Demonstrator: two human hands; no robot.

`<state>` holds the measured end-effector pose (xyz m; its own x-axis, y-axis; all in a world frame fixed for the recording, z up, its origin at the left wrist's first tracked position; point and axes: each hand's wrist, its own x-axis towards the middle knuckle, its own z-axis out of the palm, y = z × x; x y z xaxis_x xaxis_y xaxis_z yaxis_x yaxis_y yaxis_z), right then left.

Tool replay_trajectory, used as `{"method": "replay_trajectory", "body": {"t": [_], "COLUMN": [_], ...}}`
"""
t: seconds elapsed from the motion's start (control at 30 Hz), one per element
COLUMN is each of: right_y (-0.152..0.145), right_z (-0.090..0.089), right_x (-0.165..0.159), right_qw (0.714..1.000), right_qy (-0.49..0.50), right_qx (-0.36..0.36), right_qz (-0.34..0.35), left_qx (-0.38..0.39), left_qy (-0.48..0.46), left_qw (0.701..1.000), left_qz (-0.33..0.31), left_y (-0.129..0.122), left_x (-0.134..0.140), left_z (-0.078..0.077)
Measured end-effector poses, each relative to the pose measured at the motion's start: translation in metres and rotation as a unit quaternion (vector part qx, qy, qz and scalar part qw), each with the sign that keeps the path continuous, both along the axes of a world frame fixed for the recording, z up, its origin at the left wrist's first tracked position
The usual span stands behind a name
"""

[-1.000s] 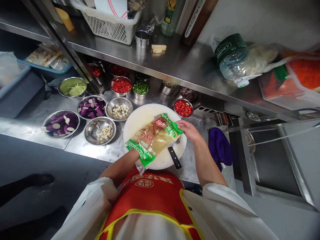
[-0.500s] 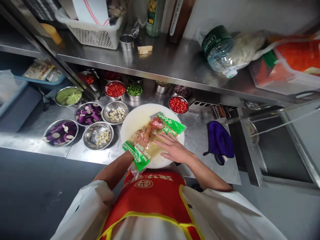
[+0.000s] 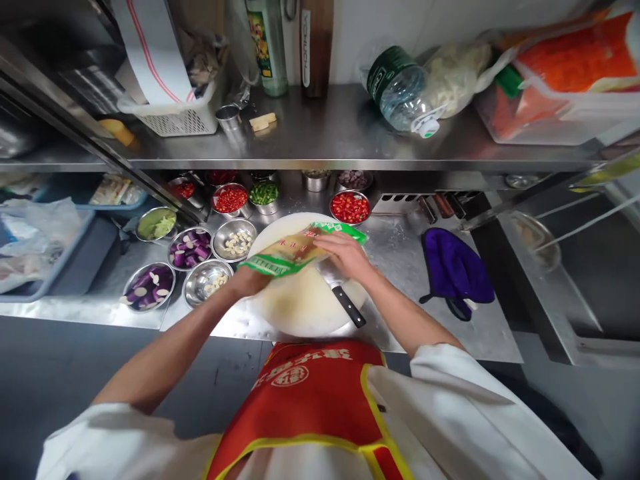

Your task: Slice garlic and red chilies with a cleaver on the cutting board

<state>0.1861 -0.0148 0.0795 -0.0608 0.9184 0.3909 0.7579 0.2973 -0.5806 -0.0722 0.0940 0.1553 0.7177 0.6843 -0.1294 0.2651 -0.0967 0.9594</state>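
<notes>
A printed plastic food bag (image 3: pixel 290 253) with green ends and a brownish content is tilted over the far part of the round white cutting board (image 3: pixel 295 313). My left hand (image 3: pixel 251 283) is at its left end, the fingers hidden by the bag; the bag seems held there. My right hand (image 3: pixel 345 252) is closed over the right end, fingers together on the plastic. A kitchen knife (image 3: pixel 349 305) with a black handle lies on the right of the board, below my right hand, its blade partly covered.
Left of the board stand steel bowls of cut eggplant (image 3: pixel 149 288) and of garlic cloves (image 3: pixel 235 239). Behind are chopped red chilies (image 3: pixel 350 208) and green peppers (image 3: pixel 264 193). A purple cloth mitt (image 3: pixel 455 270) lies right. A steel shelf (image 3: pixel 340 143) overhangs the back.
The bag has come up off the board's middle and tilted away from me, uncovering the board and the knife. Both hands have moved forward with it, and my left hand has drawn toward its left end.
</notes>
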Motion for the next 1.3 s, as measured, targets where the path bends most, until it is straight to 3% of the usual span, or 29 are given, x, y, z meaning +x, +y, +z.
{"method": "replay_trajectory", "body": {"t": [0.13,0.27,0.37,0.47,0.57,0.67,0.87,0.97,1.03,1.13,1.3], "right_y": [-0.007,-0.029,-0.056,-0.093,-0.131,-0.164,-0.201,-0.200,-0.192,-0.178,-0.173], "right_z": [0.023,0.049,0.068,0.081,0.083,0.070,0.027,-0.001,-0.024,-0.060,-0.116], "right_x": [0.023,0.037,0.046,0.058,0.076,0.097,0.137,0.152,0.158,0.157,0.148], "right_qw": [0.992,0.984,0.980,0.974,0.964,0.945,0.853,0.807,0.774,0.740,0.715], "right_qy": [0.096,0.115,0.105,0.083,0.065,0.082,0.176,0.228,0.241,0.223,0.232], "right_qx": [0.070,0.108,0.122,0.115,0.073,0.034,0.056,0.121,0.169,0.169,0.080], "right_qz": [-0.042,-0.083,-0.119,-0.178,-0.248,-0.314,-0.488,-0.532,-0.561,-0.611,-0.655], "left_qx": [0.246,0.397,0.439,0.432,0.375,0.303,0.235,0.243,0.256,0.282,0.283], "left_qy": [0.085,0.043,-0.007,-0.033,0.004,0.052,0.086,0.127,0.156,0.176,0.177], "left_qw": [0.959,0.911,0.897,0.901,0.927,0.951,0.968,0.959,0.950,0.940,0.941], "left_qz": [-0.110,-0.101,-0.054,-0.006,0.014,0.020,-0.014,-0.070,-0.091,-0.081,-0.061], "left_y": [0.009,0.008,0.011,0.019,0.028,0.036,0.042,0.034,0.027,0.016,0.010], "left_x": [-0.006,0.004,0.009,0.006,0.002,0.002,0.009,0.007,0.002,-0.006,-0.020], "left_z": [0.056,0.102,0.112,0.107,0.088,0.049,-0.066,-0.121,-0.150,-0.174,-0.176]}}
